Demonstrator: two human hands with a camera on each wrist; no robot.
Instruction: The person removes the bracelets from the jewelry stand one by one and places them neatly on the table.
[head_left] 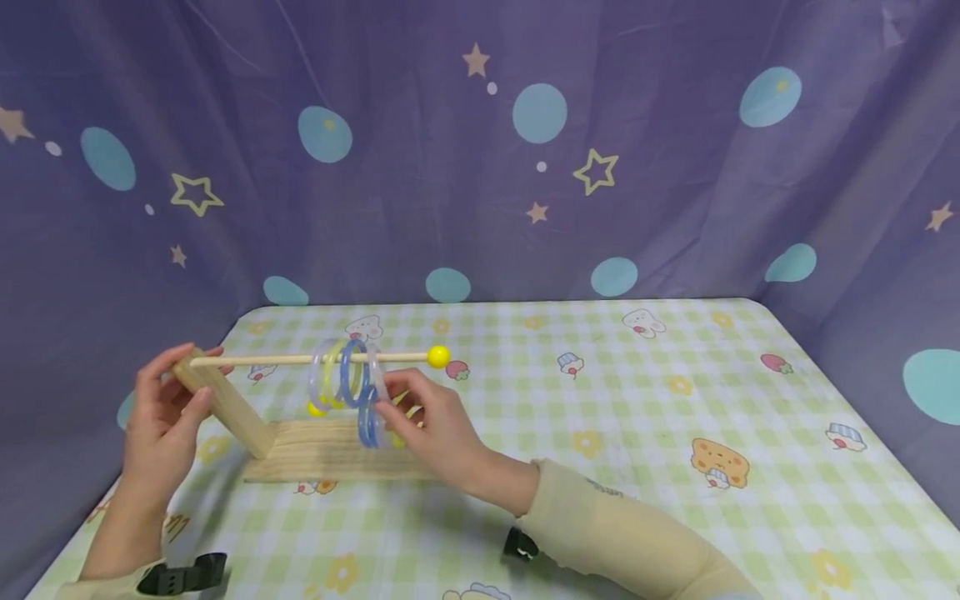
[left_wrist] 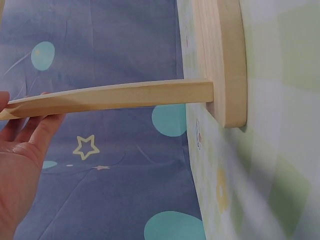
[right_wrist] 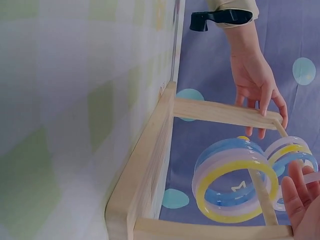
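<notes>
A wooden stand has a flat base point(head_left: 322, 454) and an upright post point(head_left: 232, 408) at its left. My left hand point(head_left: 161, 425) grips the top of this post, thumb in front and fingers behind. From the post a thin rod point(head_left: 262, 361) runs right to a yellow ball point(head_left: 438, 357), carrying lilac, yellow and blue rings. My right hand point(head_left: 438, 425) pinches a pale pink ring point(head_left: 380, 385) on this rod. Blue, lilac and yellow rings point(right_wrist: 235, 185) hang on a second rod point(right_wrist: 263, 197), partly hidden by my right hand in the head view.
A second post point(right_wrist: 210, 231) rises from the base's other end, seen in the right wrist view. Under the stand lies a green checked tablecloth point(head_left: 645, 533) with printed pictures. Behind the table hangs a purple curtain point(head_left: 420, 200) with stars and blue spots.
</notes>
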